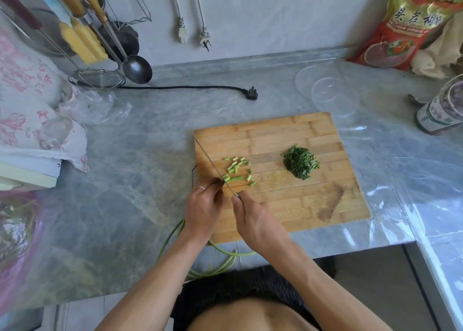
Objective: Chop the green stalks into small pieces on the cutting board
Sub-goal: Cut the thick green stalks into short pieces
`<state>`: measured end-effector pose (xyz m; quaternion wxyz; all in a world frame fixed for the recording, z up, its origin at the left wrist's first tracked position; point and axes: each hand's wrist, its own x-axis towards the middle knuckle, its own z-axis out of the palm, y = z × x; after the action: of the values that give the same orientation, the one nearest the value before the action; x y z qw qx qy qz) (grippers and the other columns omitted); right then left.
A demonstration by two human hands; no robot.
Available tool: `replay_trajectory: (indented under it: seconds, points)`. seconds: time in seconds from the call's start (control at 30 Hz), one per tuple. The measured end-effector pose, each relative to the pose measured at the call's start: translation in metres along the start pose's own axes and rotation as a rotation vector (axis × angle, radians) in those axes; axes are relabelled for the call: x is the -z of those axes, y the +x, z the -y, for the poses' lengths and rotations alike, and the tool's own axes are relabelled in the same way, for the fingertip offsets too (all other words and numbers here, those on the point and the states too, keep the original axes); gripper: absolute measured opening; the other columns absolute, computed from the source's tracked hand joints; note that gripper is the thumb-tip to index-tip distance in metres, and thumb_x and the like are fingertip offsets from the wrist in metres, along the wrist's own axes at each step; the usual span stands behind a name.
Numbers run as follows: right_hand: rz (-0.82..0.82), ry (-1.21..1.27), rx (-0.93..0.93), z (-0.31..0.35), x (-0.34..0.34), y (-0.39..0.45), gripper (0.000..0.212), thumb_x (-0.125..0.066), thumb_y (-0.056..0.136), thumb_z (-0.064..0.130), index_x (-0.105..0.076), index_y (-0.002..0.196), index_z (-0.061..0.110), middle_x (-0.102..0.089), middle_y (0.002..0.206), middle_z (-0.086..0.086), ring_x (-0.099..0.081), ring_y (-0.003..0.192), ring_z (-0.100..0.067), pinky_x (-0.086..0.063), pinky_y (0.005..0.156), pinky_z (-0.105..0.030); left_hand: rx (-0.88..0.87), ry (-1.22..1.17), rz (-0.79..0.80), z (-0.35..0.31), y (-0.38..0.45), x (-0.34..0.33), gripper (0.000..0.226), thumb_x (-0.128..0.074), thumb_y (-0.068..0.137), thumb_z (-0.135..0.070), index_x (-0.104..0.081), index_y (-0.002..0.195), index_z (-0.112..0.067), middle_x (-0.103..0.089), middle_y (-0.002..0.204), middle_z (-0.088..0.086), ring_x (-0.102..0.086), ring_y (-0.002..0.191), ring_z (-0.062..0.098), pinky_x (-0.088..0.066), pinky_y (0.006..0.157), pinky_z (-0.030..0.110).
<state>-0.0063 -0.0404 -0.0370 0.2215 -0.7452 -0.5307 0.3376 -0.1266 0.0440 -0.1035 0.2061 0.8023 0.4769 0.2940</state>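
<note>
A wooden cutting board (288,135) lies on the grey marble counter. My left hand (204,208) grips a bundle of green stalks (220,249) at the board's left edge; their long ends curl off the counter's front edge below my wrists. My right hand (253,220) grips a knife (213,165) whose thin blade runs seen edge-on, down at my left fingertips. Several short light-green cut pieces (236,169) lie just right of the blade. A heap of finely chopped dark greens (300,162) sits further right on the board.
Clear plastic lids (333,98) lie behind the board. A black plug and cord (250,93) cross the counter at the back. A ladle (137,68) and strainer (96,79) hang at back left, by crumpled plastic (92,105). A jar (443,108) and red bag (411,25) stand right.
</note>
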Motion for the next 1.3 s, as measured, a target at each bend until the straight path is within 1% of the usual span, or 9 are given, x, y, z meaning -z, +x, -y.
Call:
replay_trajectory:
  seconds: [0.1, 0.17, 0.37, 0.5, 0.63, 0.77, 0.97, 1.1, 1.3]
  points:
    - [0.005, 0.035, 0.016, -0.001, 0.004, -0.005, 0.028, -0.026, 0.103, 0.041, -0.036, 0.081, 0.027, -0.038, 0.050, -0.003, -0.033, 0.043, -0.026, -0.023, 0.044, -0.036, -0.020, -0.001, 0.003, 0.001, -0.001, -0.003, 0.024, -0.075, 0.076, 0.007, -0.076, 0.093, -0.009, -0.073, 0.093, 0.001, -0.057, 0.084, 0.012, -0.042, 0.068, 0.016]
    - [0.012, 0.054, 0.022, 0.000, 0.008, -0.004, 0.028, -0.028, 0.103, 0.040, -0.032, 0.076, 0.033, -0.035, 0.048, 0.000, -0.029, 0.041, -0.023, -0.022, 0.045, -0.035, -0.023, 0.005, 0.003, 0.005, 0.000, -0.005, 0.025, -0.074, 0.077, 0.007, -0.076, 0.097, -0.008, -0.073, 0.095, 0.002, -0.058, 0.087, 0.011, -0.044, 0.070, 0.018]
    - [0.014, 0.048, 0.047, -0.001, 0.009, -0.001, 0.030, -0.028, 0.104, 0.039, -0.039, 0.081, 0.021, -0.038, 0.048, 0.000, -0.030, 0.038, -0.021, -0.025, 0.044, -0.036, -0.015, -0.006, 0.020, 0.009, -0.001, -0.006, 0.023, -0.070, 0.081, 0.006, -0.076, 0.098, -0.008, -0.072, 0.094, 0.001, -0.061, 0.084, 0.015, -0.051, 0.067, 0.026]
    - [0.026, 0.062, 0.036, -0.002, 0.011, 0.001, 0.032, -0.029, 0.103, 0.039, -0.039, 0.079, 0.022, -0.038, 0.050, -0.002, -0.030, 0.040, -0.021, -0.024, 0.044, -0.035, -0.006, -0.014, 0.004, 0.010, -0.001, -0.008, 0.024, -0.071, 0.080, 0.006, -0.077, 0.100, -0.007, -0.073, 0.099, 0.003, -0.063, 0.091, 0.016, -0.053, 0.072, 0.026]
    - [0.034, 0.060, 0.027, -0.004, 0.011, 0.003, 0.034, -0.028, 0.103, 0.042, -0.039, 0.080, 0.020, -0.040, 0.051, -0.006, -0.032, 0.041, -0.025, -0.026, 0.044, -0.039, -0.013, -0.005, -0.008, 0.010, -0.001, -0.009, 0.024, -0.074, 0.078, 0.007, -0.077, 0.097, -0.007, -0.074, 0.098, 0.003, -0.063, 0.091, 0.015, -0.051, 0.073, 0.023]
    - [0.027, 0.049, 0.039, -0.006, 0.008, 0.001, 0.031, -0.029, 0.104, 0.040, -0.039, 0.082, 0.020, -0.039, 0.050, -0.005, -0.028, 0.038, -0.022, -0.022, 0.041, -0.033, -0.036, -0.006, -0.006, 0.011, -0.001, -0.009, 0.025, -0.075, 0.076, 0.009, -0.077, 0.096, -0.005, -0.074, 0.099, 0.004, -0.062, 0.093, 0.016, -0.047, 0.078, 0.017]
    - [0.019, 0.013, 0.025, -0.012, -0.003, 0.007, 0.026, -0.027, 0.103, 0.041, -0.036, 0.086, 0.023, -0.038, 0.050, -0.004, -0.030, 0.038, -0.023, -0.020, 0.041, -0.032, -0.041, -0.053, 0.015, 0.013, -0.002, -0.010, 0.027, -0.076, 0.076, 0.006, -0.077, 0.098, -0.009, -0.073, 0.106, 0.000, -0.064, 0.096, 0.017, -0.043, 0.084, 0.012]
    - [-0.003, 0.017, 0.014, -0.012, -0.007, 0.008, 0.027, -0.028, 0.103, 0.041, -0.039, 0.088, 0.021, -0.038, 0.049, -0.003, -0.031, 0.038, -0.024, -0.021, 0.042, -0.032, -0.043, -0.045, 0.006, 0.015, -0.002, -0.012, 0.027, -0.076, 0.076, 0.007, -0.077, 0.098, -0.008, -0.073, 0.105, 0.001, -0.066, 0.096, 0.020, -0.044, 0.084, 0.014]
    - [-0.030, 0.034, 0.020, -0.004, -0.011, 0.022, 0.034, -0.028, 0.103, 0.040, -0.043, 0.089, 0.013, -0.040, 0.049, -0.002, -0.032, 0.037, -0.017, -0.015, 0.040, -0.026, -0.015, -0.067, -0.004, 0.013, -0.003, -0.011, 0.022, -0.073, 0.079, 0.004, -0.077, 0.097, -0.008, -0.074, 0.102, 0.002, -0.064, 0.094, 0.019, -0.038, 0.086, 0.007]
